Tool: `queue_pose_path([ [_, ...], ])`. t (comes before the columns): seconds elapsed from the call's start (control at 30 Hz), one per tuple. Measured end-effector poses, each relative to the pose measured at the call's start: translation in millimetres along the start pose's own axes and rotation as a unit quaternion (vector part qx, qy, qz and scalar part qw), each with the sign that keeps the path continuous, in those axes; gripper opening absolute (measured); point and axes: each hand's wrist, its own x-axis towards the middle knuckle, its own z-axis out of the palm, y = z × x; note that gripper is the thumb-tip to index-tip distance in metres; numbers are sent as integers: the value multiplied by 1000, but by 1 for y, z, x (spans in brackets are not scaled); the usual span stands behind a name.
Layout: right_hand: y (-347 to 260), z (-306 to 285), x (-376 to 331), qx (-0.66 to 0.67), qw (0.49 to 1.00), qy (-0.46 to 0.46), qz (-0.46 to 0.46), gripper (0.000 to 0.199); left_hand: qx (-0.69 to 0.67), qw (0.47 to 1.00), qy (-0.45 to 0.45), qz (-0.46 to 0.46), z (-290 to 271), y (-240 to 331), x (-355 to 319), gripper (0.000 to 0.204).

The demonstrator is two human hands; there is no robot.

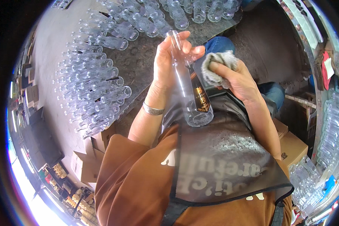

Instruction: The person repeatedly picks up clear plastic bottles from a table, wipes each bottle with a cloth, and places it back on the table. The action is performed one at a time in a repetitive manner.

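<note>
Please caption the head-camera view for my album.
Left hand holding a clear bottle, right hand a bunched grey cloth, with many more bottles beyond.

right hand (242, 81): fingers partly hidden by cloth (226, 57) | top bottles (216, 12): cropped

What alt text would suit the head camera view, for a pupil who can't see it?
A person's left hand holds the upper end of a clear bottle with a black label, while the right hand holds a grey cloth beside it. The person wears a translucent apron over a brown shirt; other bottles crowd the upper left.
</note>
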Motion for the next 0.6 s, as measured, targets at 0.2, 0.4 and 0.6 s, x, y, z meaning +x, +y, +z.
queue_pose_path([
  [0.2,-3,17,6,-145,988,2,-51,24,71,997,-1,7,16,-8,1,45],
  [0.4,0,5,2,-66,997,3,50,28,74,997,26,-11,22,-16,0,47],
  [0.6,-3,8,4,-172,984,-25,-50,28,83,996,36,-12,25,-13,3,50],
])
